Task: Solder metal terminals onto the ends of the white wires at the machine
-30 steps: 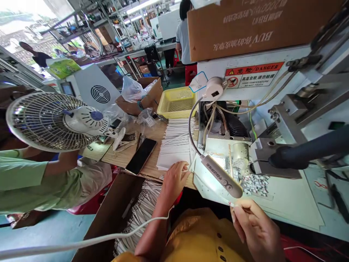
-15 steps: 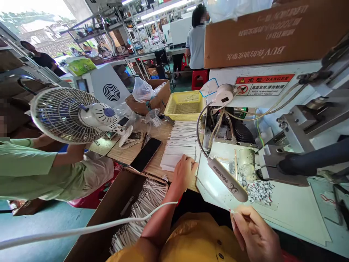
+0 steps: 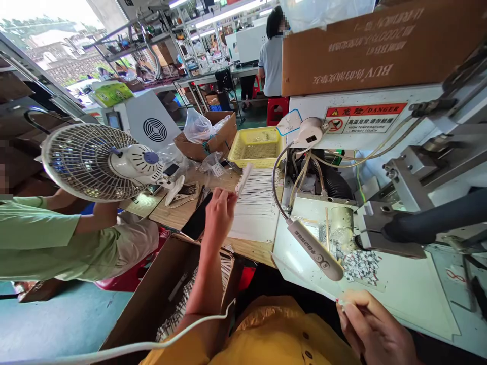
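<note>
My left hand [image 3: 219, 212] is raised above the wooden bench, fingers pinched on a white strip [image 3: 243, 180] lifted from the row of white strips [image 3: 256, 203] laid out there. My right hand [image 3: 371, 332] is low at the front edge of the pale machine table [image 3: 411, 289], fingers closed on the end of a thin white stick [image 3: 304, 279] that runs back toward the strips. A grey bar lamp [image 3: 314, 251] on a bent neck hangs between the two hands.
A machine with a red danger label [image 3: 361, 117] fills the right. Small grey chips [image 3: 361, 263] lie beneath its dark handle [image 3: 437, 220]. A yellow basket [image 3: 256, 146], a phone [image 3: 196, 225], a desk fan [image 3: 101, 162], and an open carton of strips [image 3: 182, 304] surround the bench. A person in green [image 3: 45, 243] sits left.
My left hand has lifted off the near end of the strip row, moved left and up, and now holds one white strip in the air. My right hand shifted slightly right.
</note>
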The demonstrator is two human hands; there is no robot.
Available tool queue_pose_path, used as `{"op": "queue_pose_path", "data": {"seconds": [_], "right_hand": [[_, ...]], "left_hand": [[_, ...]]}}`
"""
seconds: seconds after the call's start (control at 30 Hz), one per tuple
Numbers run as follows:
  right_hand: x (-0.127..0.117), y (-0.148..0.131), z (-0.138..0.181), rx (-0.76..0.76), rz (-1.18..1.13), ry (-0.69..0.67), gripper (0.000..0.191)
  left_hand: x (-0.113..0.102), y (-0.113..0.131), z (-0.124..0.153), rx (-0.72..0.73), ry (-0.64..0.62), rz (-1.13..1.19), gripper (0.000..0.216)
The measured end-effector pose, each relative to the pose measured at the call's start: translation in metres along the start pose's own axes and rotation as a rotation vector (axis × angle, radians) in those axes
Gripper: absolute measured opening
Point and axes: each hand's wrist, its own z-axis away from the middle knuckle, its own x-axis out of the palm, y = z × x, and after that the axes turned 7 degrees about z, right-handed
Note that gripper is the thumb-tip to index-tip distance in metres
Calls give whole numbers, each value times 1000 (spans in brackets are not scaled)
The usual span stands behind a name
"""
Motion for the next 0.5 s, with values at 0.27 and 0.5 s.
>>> {"op": "queue_pose_path", "data": {"seconds": [0.27, 0.5], "right_hand": [[-5, 11, -3, 46, -8, -154, 40], [19, 7, -8, 72, -26, -234, 41]], "left_hand": [[30, -24, -15, 190, -285, -311, 13], [23, 48, 61, 477, -746, 348, 20]]}}
